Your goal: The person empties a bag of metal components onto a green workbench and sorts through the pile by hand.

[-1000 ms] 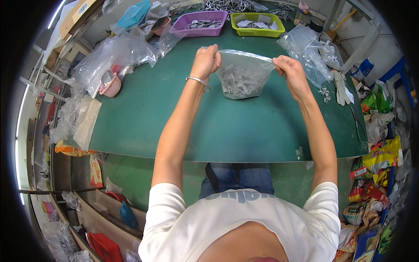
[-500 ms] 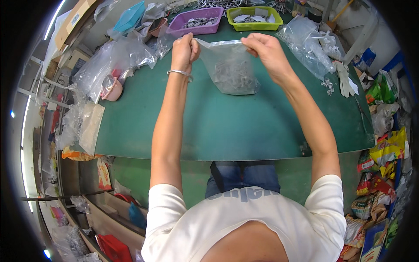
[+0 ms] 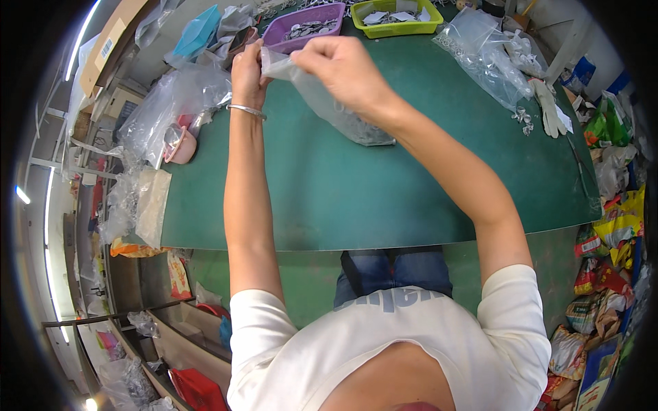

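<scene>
Well, in my head view the left hand (image 3: 248,75) has its fingers closed on one end of the mouth of the clear plastic bag (image 3: 321,104), and the right hand (image 3: 348,74) pinches the rim between its fingers. The bag slants down rightward over the green tabletop (image 3: 329,198). A purple basket (image 3: 291,44) and a yellow-green basket (image 3: 401,29) stand beyond.

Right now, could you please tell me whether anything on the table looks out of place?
Possibly one thing: a few small metal pieces lie loose on the green table beside the pale glove, outside any basket or bag. No spill shows around the held plastic bag.
</scene>
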The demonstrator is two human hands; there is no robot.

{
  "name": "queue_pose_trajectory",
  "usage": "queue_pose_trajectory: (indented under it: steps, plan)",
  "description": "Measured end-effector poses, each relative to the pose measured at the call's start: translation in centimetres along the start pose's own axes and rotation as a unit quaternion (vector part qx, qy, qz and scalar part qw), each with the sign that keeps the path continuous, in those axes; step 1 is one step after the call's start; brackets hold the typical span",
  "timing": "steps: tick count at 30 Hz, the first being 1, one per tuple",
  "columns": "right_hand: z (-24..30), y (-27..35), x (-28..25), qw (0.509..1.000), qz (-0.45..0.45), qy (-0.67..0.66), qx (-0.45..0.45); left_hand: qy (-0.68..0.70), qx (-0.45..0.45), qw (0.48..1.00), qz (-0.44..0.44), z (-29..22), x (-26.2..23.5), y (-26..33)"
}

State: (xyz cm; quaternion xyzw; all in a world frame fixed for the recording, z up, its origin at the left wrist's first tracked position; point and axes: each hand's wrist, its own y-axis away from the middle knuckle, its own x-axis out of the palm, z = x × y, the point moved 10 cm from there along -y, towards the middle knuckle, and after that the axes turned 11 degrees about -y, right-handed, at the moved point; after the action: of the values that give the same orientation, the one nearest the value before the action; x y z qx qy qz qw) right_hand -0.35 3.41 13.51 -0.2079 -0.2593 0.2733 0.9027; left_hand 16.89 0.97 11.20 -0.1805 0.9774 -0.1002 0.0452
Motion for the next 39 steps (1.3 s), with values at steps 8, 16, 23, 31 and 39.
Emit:
queue_pose_trajectory:
  steps: [8, 16, 23, 31, 39]
  plan:
    - [-1.2, 1.2, 6.0, 0.998, 0.021, 0.043, -0.034, 0.052, 0.042, 0.989, -0.129, 1.3, -7.5, 1.2]
    - [-3.8, 3.9, 10.1, 0.991, 0.039, 0.082, -0.102, 0.138, -0.025, 0.981, -0.131, 7.7, -13.7, 3.3]
    - [-5.2, 5.5, 13.3, 0.987, 0.065, 0.091, -0.119, 0.158, -0.011, 0.97, -0.184, 6.3, -16.5, 5.3]
    - [-8.8, 7.4, 9.5, 0.967, 0.163, 0.188, -0.046, 0.282, 0.049, 0.956, -0.058, 7.1, -17.9, 4.7]
    - [-9.5, 6.8, -10.7, 0.868, 0.048, 0.494, 0.018, 0.408, 0.176, 0.889, 0.108, 1.0, -18.8, 5.6]
